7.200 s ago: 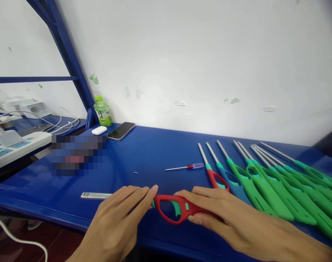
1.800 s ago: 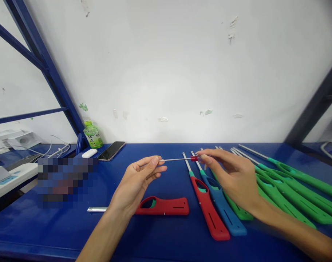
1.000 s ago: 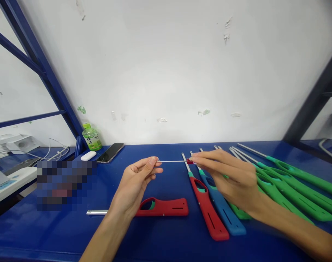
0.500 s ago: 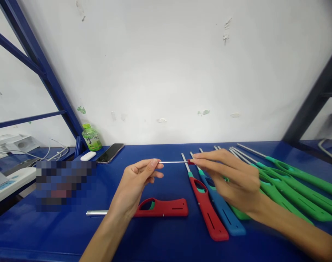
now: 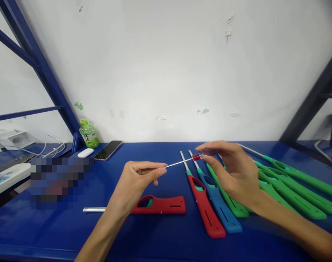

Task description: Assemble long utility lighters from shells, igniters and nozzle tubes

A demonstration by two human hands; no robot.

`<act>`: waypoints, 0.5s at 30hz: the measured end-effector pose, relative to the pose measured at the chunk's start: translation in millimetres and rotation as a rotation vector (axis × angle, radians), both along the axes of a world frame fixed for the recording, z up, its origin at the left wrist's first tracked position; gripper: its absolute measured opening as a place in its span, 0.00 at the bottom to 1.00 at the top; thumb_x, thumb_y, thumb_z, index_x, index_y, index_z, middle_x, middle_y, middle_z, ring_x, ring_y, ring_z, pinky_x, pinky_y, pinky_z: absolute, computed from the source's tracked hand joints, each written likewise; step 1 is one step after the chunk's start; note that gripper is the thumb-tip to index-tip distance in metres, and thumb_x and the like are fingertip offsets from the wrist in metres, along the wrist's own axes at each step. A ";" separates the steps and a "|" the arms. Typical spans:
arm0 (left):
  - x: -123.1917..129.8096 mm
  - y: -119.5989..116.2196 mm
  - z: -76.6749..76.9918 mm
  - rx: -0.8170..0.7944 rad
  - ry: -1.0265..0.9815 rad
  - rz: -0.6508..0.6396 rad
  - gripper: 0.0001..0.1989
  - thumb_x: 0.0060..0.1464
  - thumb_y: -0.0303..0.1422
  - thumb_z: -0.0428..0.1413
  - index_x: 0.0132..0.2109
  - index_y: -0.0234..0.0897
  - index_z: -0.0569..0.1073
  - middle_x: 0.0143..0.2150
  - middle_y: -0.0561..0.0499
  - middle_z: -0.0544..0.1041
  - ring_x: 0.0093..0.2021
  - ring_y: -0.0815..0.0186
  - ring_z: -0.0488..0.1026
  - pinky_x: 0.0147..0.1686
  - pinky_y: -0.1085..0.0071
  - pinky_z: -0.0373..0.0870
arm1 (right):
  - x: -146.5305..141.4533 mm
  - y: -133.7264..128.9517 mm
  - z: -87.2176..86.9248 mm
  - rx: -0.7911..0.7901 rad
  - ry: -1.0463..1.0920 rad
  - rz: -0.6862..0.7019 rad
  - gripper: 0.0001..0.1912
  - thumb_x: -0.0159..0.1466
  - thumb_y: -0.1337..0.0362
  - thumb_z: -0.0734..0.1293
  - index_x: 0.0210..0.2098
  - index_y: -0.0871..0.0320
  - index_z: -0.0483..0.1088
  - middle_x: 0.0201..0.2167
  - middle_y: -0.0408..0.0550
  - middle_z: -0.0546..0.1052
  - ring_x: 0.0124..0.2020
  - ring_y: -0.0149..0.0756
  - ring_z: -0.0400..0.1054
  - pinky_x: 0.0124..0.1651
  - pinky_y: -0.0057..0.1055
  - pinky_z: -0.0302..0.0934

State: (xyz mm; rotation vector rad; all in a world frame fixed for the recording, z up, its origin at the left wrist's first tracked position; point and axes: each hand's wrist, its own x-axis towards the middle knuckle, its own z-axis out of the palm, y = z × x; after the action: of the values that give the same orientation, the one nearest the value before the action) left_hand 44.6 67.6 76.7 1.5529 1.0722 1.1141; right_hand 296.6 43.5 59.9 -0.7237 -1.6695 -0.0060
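Note:
A thin screwdriver (image 5: 180, 162) with a red collar and a clear handle is held in the air between my two hands. My left hand (image 5: 140, 180) pinches the tip end of its shaft between thumb and fingers. My right hand (image 5: 234, 173) is closed round the handle, which the fingers partly cover. Beneath my left forearm, a red lighter (image 5: 168, 205) lies sideways on the blue table, its metal tube pointing left. Below and left of my right hand lie another red lighter (image 5: 208, 209) and a blue lighter (image 5: 222, 207), side by side.
Several green lighters (image 5: 299, 189) lie fanned out at the right, partly behind my right arm. At the back left stand a green bottle (image 5: 89, 134), a phone (image 5: 108, 150) and a white case (image 5: 85, 153). A white power strip (image 5: 13, 178) with cables is further left.
The screwdriver has gone from level to tilted, its handle end higher. My right hand has shifted up and slightly right, showing more of the handle; my left hand has moved slightly right and down.

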 end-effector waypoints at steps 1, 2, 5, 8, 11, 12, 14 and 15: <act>0.5 -0.7 0.1 0.000 0.003 -0.002 0.11 0.49 0.41 0.72 0.39 0.43 0.88 0.21 0.52 0.77 0.26 0.66 0.69 0.32 0.71 0.67 | -0.2 -0.1 -0.3 -0.009 0.016 0.013 0.17 0.70 0.72 0.70 0.55 0.47 0.73 0.47 0.45 0.81 0.48 0.42 0.78 0.49 0.42 0.73; 1.1 -1.3 0.0 0.002 0.003 -0.004 0.11 0.49 0.40 0.72 0.39 0.43 0.88 0.23 0.51 0.80 0.27 0.66 0.71 0.32 0.71 0.68 | -0.5 -0.3 -0.2 -0.013 0.026 0.028 0.18 0.70 0.72 0.70 0.55 0.47 0.73 0.47 0.45 0.81 0.49 0.42 0.78 0.50 0.42 0.73; 2.9 -2.9 -1.5 0.011 -0.009 -0.016 0.11 0.49 0.38 0.72 0.41 0.44 0.88 0.33 0.48 0.85 0.34 0.62 0.78 0.37 0.70 0.72 | -1.8 -1.1 2.1 -0.006 0.039 0.061 0.18 0.70 0.74 0.70 0.55 0.48 0.74 0.47 0.46 0.81 0.49 0.41 0.77 0.51 0.42 0.74; 5.2 -3.9 -2.9 0.030 0.000 -0.034 0.13 0.49 0.37 0.72 0.44 0.45 0.87 0.35 0.48 0.86 0.38 0.60 0.80 0.40 0.69 0.73 | -3.5 -2.2 6.2 -0.005 0.058 0.094 0.19 0.70 0.75 0.69 0.56 0.48 0.73 0.47 0.45 0.81 0.47 0.39 0.78 0.49 0.39 0.75; 9.1 -5.8 -3.3 0.049 0.050 -0.046 0.14 0.49 0.36 0.72 0.45 0.44 0.87 0.34 0.48 0.86 0.38 0.57 0.81 0.41 0.67 0.73 | -5.7 -4.2 10.0 -0.007 0.081 0.144 0.21 0.69 0.77 0.69 0.57 0.48 0.71 0.48 0.45 0.80 0.43 0.38 0.79 0.45 0.39 0.77; 11.0 -6.9 -3.5 0.056 0.071 -0.050 0.14 0.50 0.35 0.71 0.45 0.44 0.87 0.34 0.48 0.86 0.39 0.56 0.81 0.42 0.66 0.73 | -6.3 -5.0 10.9 -0.007 0.085 0.151 0.21 0.69 0.77 0.69 0.57 0.48 0.71 0.49 0.45 0.80 0.42 0.37 0.79 0.44 0.39 0.78; 15.7 -9.6 -4.5 0.068 0.109 -0.061 0.12 0.51 0.34 0.70 0.45 0.44 0.87 0.34 0.49 0.86 0.40 0.54 0.82 0.45 0.64 0.73 | -7.3 -7.0 12.2 -0.008 0.095 0.139 0.21 0.69 0.77 0.69 0.56 0.49 0.72 0.49 0.46 0.80 0.42 0.37 0.79 0.42 0.38 0.78; 18.3 -11.2 -5.5 0.074 0.126 -0.071 0.12 0.52 0.34 0.70 0.45 0.45 0.87 0.34 0.49 0.87 0.40 0.54 0.82 0.45 0.64 0.73 | -7.6 -8.1 12.6 -0.012 0.099 0.128 0.21 0.69 0.76 0.70 0.56 0.49 0.72 0.49 0.46 0.80 0.42 0.37 0.79 0.42 0.38 0.77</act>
State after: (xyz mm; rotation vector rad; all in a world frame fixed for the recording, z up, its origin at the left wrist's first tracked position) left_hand 62.9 56.5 71.3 1.7260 1.0609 1.0294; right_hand 289.1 35.5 72.5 -0.6158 -1.6192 0.1288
